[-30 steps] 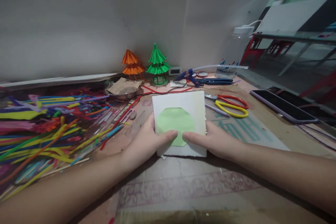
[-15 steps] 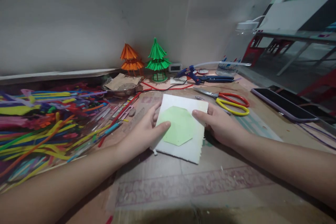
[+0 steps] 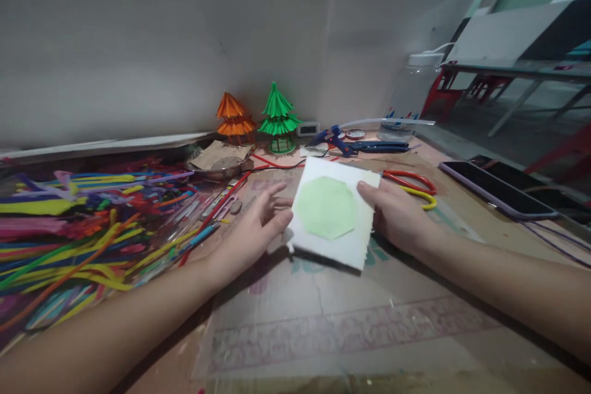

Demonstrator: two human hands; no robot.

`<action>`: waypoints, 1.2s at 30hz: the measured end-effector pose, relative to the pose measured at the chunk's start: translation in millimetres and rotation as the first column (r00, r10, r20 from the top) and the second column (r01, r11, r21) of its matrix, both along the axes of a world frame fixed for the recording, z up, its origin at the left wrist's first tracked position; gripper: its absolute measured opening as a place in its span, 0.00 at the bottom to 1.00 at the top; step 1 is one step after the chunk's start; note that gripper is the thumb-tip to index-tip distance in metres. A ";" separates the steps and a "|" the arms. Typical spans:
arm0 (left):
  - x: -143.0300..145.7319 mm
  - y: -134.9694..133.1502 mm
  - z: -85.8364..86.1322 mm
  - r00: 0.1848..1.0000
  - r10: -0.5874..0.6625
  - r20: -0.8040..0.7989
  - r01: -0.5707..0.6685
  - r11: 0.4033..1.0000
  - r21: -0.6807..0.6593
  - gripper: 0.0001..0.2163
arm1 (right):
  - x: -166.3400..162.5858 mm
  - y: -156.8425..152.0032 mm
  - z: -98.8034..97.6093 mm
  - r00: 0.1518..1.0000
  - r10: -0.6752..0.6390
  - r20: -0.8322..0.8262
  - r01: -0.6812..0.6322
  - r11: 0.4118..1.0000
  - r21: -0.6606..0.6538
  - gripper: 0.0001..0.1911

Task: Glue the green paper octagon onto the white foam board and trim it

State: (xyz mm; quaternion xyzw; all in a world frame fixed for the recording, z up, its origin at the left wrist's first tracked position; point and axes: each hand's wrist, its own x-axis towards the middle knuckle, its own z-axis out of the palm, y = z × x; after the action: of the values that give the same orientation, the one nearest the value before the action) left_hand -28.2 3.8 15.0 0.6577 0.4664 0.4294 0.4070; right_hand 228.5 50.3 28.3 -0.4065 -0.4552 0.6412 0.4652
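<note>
My right hand (image 3: 392, 209) grips a white foam board (image 3: 318, 166) by its right edge, thumb on top and fingers underneath. On the board lies a pale green octagonal paper piece (image 3: 327, 208). The board's right edge looks ragged, and it is held tilted above the table. My left hand (image 3: 263, 221) is beside the board's left edge, fingers apart and holding nothing. Behind my right hand, red and yellow scissors handles (image 3: 410, 181) show in part; the blades are hidden by the board.
Colourful pipe cleaners (image 3: 92, 221) cover the left side. At the back stand an orange tiered model (image 3: 231, 117), a green one (image 3: 278, 117), a blue glue gun (image 3: 335, 138), pliers (image 3: 381, 146) and a clear jug (image 3: 406, 98). A phone (image 3: 496, 188) lies at right.
My left hand has let go of the board, its fingers now spread. My right hand has moved the board right and slightly away, over the scissors blades.
</note>
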 end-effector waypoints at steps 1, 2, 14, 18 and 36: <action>0.2 -2.6 1.5 0.997 0.030 -0.075 -0.023 0.996 0.088 0.34 | -1.7 -4.0 -2.2 0.999 0.045 0.015 -0.044 0.998 -0.036 0.18; 0.4 -5.8 3.2 0.984 0.070 -0.166 -0.036 0.979 0.200 0.34 | -3.2 -8.1 -4.4 0.995 0.093 0.035 -0.091 0.994 -0.065 0.17; 8.6 -31.8 6.8 0.598 0.045 -0.801 0.527 0.731 0.434 0.18 | 5.7 2.2 -12.3 0.746 -0.044 0.664 -0.339 0.834 0.436 0.22; 10.3 -26.6 9.8 0.487 -0.043 -0.872 0.503 0.831 0.239 0.23 | 9.7 11.9 -17.0 0.669 -0.131 0.732 -0.504 0.644 0.576 0.14; 12.3 -31.6 20.1 0.543 0.044 -0.838 0.527 0.760 0.381 0.14 | 4.3 -17.5 -3.1 0.615 -0.230 0.754 -0.690 0.306 0.656 0.12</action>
State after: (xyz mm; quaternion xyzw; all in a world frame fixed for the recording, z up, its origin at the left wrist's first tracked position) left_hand -15.9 -27.8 35.1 0.9311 0.3361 0.1398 -0.0213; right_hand 232.8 32.8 25.2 -0.2066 -0.9367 0.1013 0.2640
